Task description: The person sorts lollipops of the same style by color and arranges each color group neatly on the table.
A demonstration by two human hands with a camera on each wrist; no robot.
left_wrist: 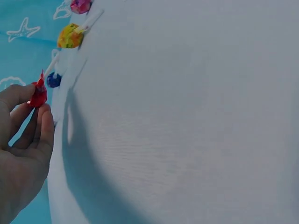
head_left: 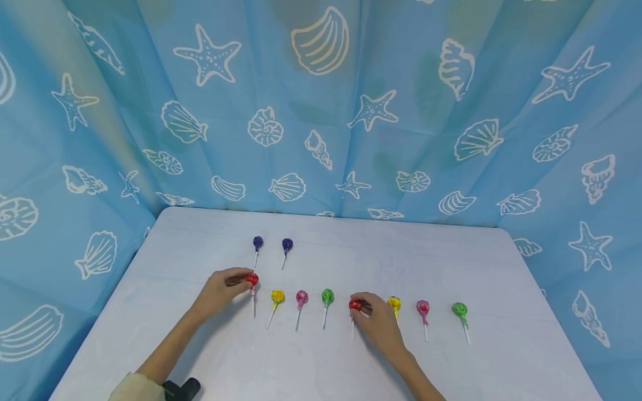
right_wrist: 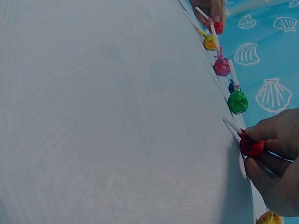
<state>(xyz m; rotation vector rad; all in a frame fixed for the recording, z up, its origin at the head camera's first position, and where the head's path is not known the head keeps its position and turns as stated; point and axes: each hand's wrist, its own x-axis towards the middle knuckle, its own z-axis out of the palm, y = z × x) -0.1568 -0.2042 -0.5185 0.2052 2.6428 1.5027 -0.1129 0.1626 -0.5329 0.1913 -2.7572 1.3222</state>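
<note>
My left hand (head_left: 219,292) pinches a red lollipop (head_left: 252,279) by its wrapped head between thumb and fingers, the white stick pointing toward me. In the left wrist view that red lollipop (left_wrist: 38,94) shows between the fingertips. My right hand (head_left: 379,324) pinches another red lollipop (head_left: 355,304), also by the head; the right wrist view shows this lollipop (right_wrist: 251,145) against the thumb. Between the hands lie a yellow lollipop (head_left: 278,296), a pink lollipop (head_left: 301,297) and a green lollipop (head_left: 327,296). A second yellow lollipop (head_left: 394,302) is partly hidden behind my right hand.
Farther back, two purple lollipops (head_left: 258,242) lie on the white table (head_left: 321,367). Right of my right hand are a second pink lollipop (head_left: 423,307) and a second green lollipop (head_left: 459,309). A blue curtain (head_left: 301,156) with shell prints hangs behind the table.
</note>
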